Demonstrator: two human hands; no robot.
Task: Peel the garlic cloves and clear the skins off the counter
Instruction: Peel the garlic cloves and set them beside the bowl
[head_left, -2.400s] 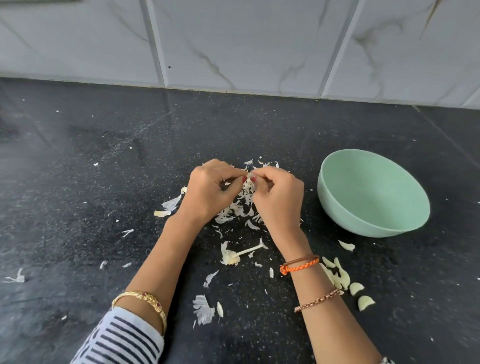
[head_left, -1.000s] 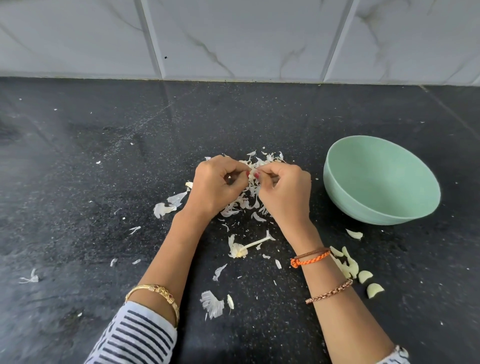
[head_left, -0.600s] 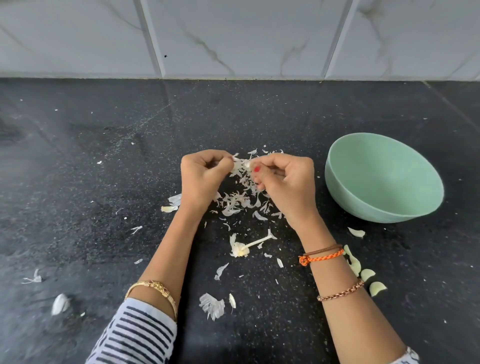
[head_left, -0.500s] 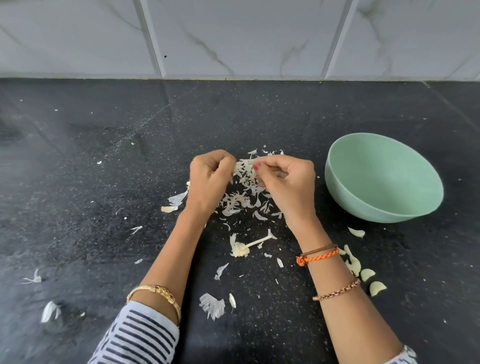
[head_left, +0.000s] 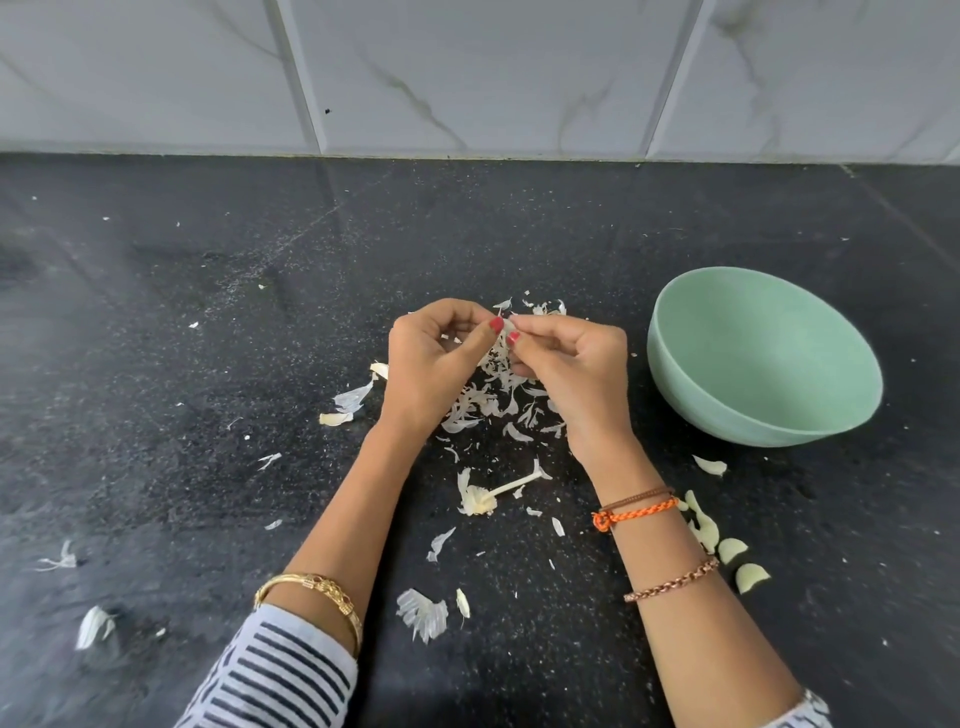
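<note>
My left hand (head_left: 431, 364) and my right hand (head_left: 571, 369) meet above the black counter (head_left: 208, 364), both pinching one small garlic clove (head_left: 506, 328) between thumbs and fingertips; most of the clove is hidden by the fingers. Under the hands lies a heap of white garlic skins (head_left: 493, 400). A bare garlic stem with its root (head_left: 493, 496) lies nearer to me. Several peeled cloves (head_left: 730, 551) lie by my right forearm.
An empty pale green bowl (head_left: 763, 358) stands to the right of the hands. Loose skin scraps are scattered over the counter, some far left (head_left: 93, 626) and some near my left sleeve (head_left: 423, 618). A tiled wall (head_left: 467, 73) closes off the back.
My hands drew briefly apart with a strip of skin, then came back together on the clove. A skin scrap has landed at the far left of the counter.
</note>
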